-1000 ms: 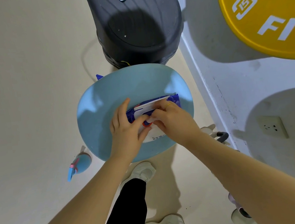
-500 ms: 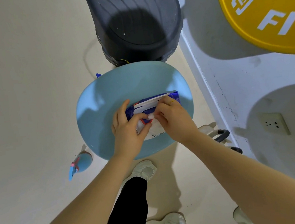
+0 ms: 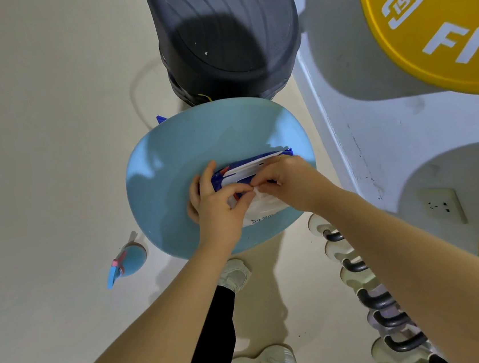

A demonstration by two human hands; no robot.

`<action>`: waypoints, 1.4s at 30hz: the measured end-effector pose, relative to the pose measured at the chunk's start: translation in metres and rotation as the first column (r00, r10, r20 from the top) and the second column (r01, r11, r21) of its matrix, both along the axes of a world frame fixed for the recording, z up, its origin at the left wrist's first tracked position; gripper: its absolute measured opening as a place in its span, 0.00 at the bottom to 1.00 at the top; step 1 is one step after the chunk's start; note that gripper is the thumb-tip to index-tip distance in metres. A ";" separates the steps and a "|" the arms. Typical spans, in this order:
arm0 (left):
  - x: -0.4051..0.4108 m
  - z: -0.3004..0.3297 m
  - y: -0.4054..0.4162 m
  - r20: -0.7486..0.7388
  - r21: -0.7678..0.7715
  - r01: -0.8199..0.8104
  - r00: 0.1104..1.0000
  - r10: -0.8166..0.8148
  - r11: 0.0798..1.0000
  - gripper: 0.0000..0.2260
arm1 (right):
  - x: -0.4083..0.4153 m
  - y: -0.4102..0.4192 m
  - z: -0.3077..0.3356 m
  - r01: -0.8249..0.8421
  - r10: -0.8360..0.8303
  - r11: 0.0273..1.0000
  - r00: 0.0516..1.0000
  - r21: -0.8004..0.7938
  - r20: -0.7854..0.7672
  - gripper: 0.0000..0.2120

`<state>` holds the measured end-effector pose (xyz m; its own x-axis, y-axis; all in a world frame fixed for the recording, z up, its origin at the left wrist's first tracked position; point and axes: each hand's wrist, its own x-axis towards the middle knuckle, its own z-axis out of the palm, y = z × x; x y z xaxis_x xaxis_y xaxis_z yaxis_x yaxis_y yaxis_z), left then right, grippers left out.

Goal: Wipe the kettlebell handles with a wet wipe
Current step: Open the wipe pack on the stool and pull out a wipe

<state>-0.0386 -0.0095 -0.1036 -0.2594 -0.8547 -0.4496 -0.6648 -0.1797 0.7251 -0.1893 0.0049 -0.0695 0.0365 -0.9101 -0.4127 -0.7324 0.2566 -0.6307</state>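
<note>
Both hands' fingers (image 3: 240, 187) pinch a white wipe (image 3: 260, 203) from the blue pack (image 3: 238, 171) on the stool (image 3: 171, 174).

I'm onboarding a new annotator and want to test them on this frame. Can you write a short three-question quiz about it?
1. True or false: the wet wipe pack lies on the round blue stool.
2. Which hands touch the pack? A) left only B) right only C) both
3. Fill in: the kettlebells stand in a row along the ____.

Key:
1. True.
2. C: the left hand and right hand meet at its opening, pinching white wipe material.
3. Wall, below the right forearm; no handle is being wiped yet.
</note>
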 end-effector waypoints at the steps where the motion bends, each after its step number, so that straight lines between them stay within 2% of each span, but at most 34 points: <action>1: -0.001 0.000 0.001 0.003 -0.003 0.003 1.000 -0.003 1.000 0.02 | -0.001 0.000 0.001 -0.023 0.023 1.000 0.999 0.014 -0.043 0.07; 6: -0.001 -0.001 0.005 0.023 -0.039 0.018 1.000 -0.017 0.999 0.01 | 0.003 0.003 0.004 0.023 -0.021 1.000 0.988 0.011 -0.153 0.07; 9: 0.003 -0.003 0.005 0.063 -0.049 0.063 0.996 -0.060 0.997 0.04 | 0.000 0.004 0.007 0.091 -0.090 0.996 0.992 0.010 -0.091 0.06; 13: 0.005 -0.005 0.008 0.099 -0.101 0.105 0.991 -0.095 0.989 0.06 | 0.004 0.004 0.013 0.116 -0.117 0.989 0.993 0.091 -0.001 0.07; 15: 0.006 -0.008 0.008 0.122 -0.111 0.113 0.988 -0.099 0.987 0.08 | 0.004 0.004 0.018 0.197 -0.213 0.969 0.971 0.147 0.104 0.06; 17: 0.006 -0.011 0.009 0.141 -0.149 0.127 0.984 -0.106 0.981 0.15 | -0.002 0.003 0.025 0.269 -0.309 0.939 0.933 0.213 0.184 0.06; 19: 0.005 -0.009 0.010 0.137 -0.195 0.113 0.987 -0.087 0.974 0.18 | -0.005 0.004 0.027 0.237 -0.268 0.951 0.952 0.196 0.146 0.06; 21: 0.004 -0.006 0.011 0.110 -0.215 0.111 0.990 -0.089 0.970 0.15 | -0.002 0.008 0.028 0.159 -0.167 0.982 0.984 0.102 0.066 0.06; 23: 0.005 -0.003 0.011 0.090 -0.275 0.117 0.991 -0.095 0.954 0.13 | 0.006 0.013 0.022 0.104 -0.105 0.994 0.994 0.023 0.017 0.10; 26: 0.011 -0.006 0.013 0.067 -0.377 0.115 0.993 -0.097 0.919 0.06 | 0.015 0.016 0.009 0.125 -0.125 0.992 0.990 -0.002 -0.068 0.09; 29: 0.015 -0.008 0.014 0.050 -0.394 0.114 0.993 -0.103 0.912 0.05 | 0.020 0.012 0.003 0.150 -0.147 0.989 0.979 0.013 -0.140 0.09; 31: 0.015 -0.008 0.014 0.037 -0.366 0.109 0.994 -0.103 0.924 0.04 | 0.020 0.012 0.005 0.161 -0.159 0.987 0.983 0.021 -0.094 0.08; 33: 0.016 -0.007 0.015 0.014 -0.314 0.098 0.995 -0.099 0.944 0.06 | 0.017 0.016 0.010 0.214 -0.219 0.973 0.975 0.089 0.046 0.06; 37: 0.017 -0.008 0.012 0.062 -0.267 0.142 0.990 -0.130 0.953 0.11 | 0.015 0.020 0.017 0.351 -0.413 0.897 0.882 0.268 0.227 0.06; 39: 0.016 -0.007 0.012 0.081 -0.256 0.163 0.986 -0.147 0.953 0.13 | 0.016 0.019 0.020 0.446 -0.535 0.835 0.792 0.321 0.292 0.07; 42: 0.013 -0.002 0.015 0.067 -0.204 0.180 0.983 -0.170 0.962 0.20 | 0.015 0.018 0.023 0.483 -0.643 0.763 0.639 0.430 0.423 0.09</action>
